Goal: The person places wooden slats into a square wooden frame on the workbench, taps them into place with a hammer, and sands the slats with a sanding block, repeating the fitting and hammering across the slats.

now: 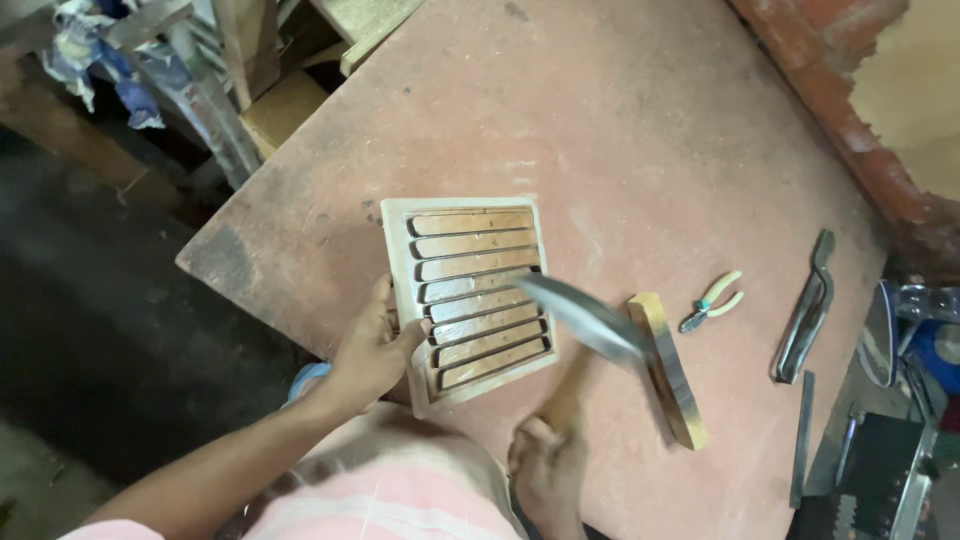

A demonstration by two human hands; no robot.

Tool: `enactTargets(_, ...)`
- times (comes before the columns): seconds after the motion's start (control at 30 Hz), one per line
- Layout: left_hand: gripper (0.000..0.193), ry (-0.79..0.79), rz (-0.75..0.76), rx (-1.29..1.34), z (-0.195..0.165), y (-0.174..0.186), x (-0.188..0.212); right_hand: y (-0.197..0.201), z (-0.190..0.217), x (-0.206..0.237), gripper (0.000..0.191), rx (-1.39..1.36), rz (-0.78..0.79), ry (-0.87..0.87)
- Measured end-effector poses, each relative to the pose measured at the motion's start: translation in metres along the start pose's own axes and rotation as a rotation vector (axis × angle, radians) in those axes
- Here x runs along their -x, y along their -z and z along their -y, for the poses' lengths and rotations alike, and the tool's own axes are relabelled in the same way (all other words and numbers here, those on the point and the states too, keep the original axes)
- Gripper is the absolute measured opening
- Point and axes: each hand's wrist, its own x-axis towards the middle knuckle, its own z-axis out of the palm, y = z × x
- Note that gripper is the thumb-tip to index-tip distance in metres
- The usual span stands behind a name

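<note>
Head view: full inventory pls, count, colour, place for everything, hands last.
slatted wooden panel: 1, pale frame with brown slats, middle of the table, its near-left corner past the table's edge
hammer: 1, grey metal head, wooden handle, blurred, over the panel's right edge
wooden block: 1, tan and dark, right of the panel
pliers: 1, pale handles, right of the block
bent metal bar: 1, dark grey, right side of the table
flat metal strip: 1, dark, near-right edge
table: 1, reddish-brown, worn
brick wall: red, upper right
left hand: grips the panel's left edge
right hand: holds the hammer handle
</note>
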Motion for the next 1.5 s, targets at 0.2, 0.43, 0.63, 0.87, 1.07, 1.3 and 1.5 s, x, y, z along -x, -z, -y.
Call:
enactTargets(0.2,0.038,0.252,-0.052,0.077,-0.006,0.007,-0.004,-0.002,-0.012,-0.008,0.024,-0.070,0.007,-0.258)
enactTargets(0.43,0.032,0.254,-0.023,0.071,-0.008,0.007,-0.003,0.012,-0.010,-0.019,0.022,0.078,0.052,-0.383)
enactTargets(0.63,0.034,0.183,0.000,0.068,-0.013,0.000,-0.002,0.017,-0.014,-0.027,0.021,-0.220,-0.146,-0.130)
enactTargets(0.87,0.047,0.108,0.043,0.047,-0.021,-0.008,-0.006,0.029,-0.020,-0.047,0.024,-0.087,-0.096,-0.325)
enactTargets(1.07,0.044,0.038,0.075,-0.102,-0.030,-0.011,-0.008,0.025,-0.020,-0.044,0.023,0.001,-0.099,-0.344)
enactTargets(1.3,0.051,0.023,0.133,-0.014,-0.041,-0.014,-0.005,0.028,-0.015,-0.045,0.025,0.015,-0.068,-0.329)
enactTargets(1.5,0.050,-0.044,0.194,-0.001,-0.050,-0.016,-0.006,0.027,-0.020,-0.043,0.019,-0.025,-0.029,-0.275)
